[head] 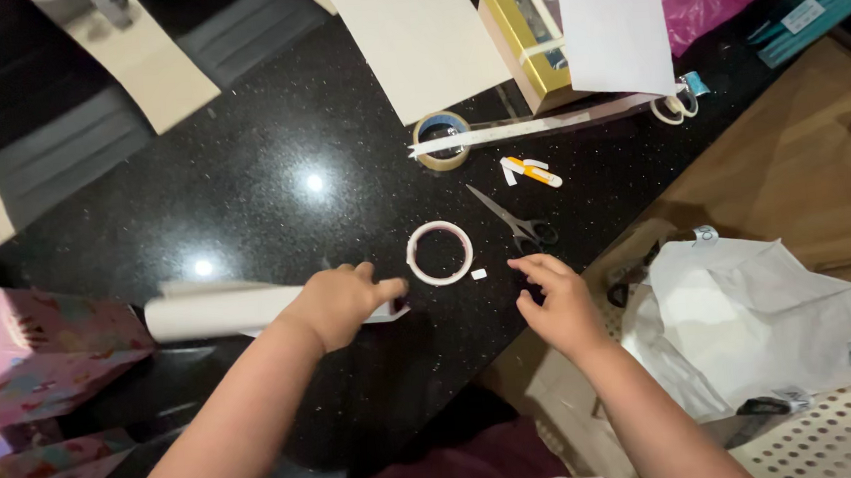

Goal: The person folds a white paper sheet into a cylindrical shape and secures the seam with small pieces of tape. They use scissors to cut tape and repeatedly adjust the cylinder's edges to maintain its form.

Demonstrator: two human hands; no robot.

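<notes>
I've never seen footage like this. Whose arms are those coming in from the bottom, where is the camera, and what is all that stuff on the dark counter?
There is no machine here: a person wears one camera on the head, looking down, so the arms are their own. The left hand has a grip on a rolled sheet of white paper lying on the shiny black counter. The right hand holds nothing that I can make out; its fingertips rest on the counter near a small roll of tape and a pair of scissors. Farther back lie a larger tape roll, flat cream sheets and a gold box. Patterned pink boxes sit at the left, and a white plastic bag at the right.
</notes>
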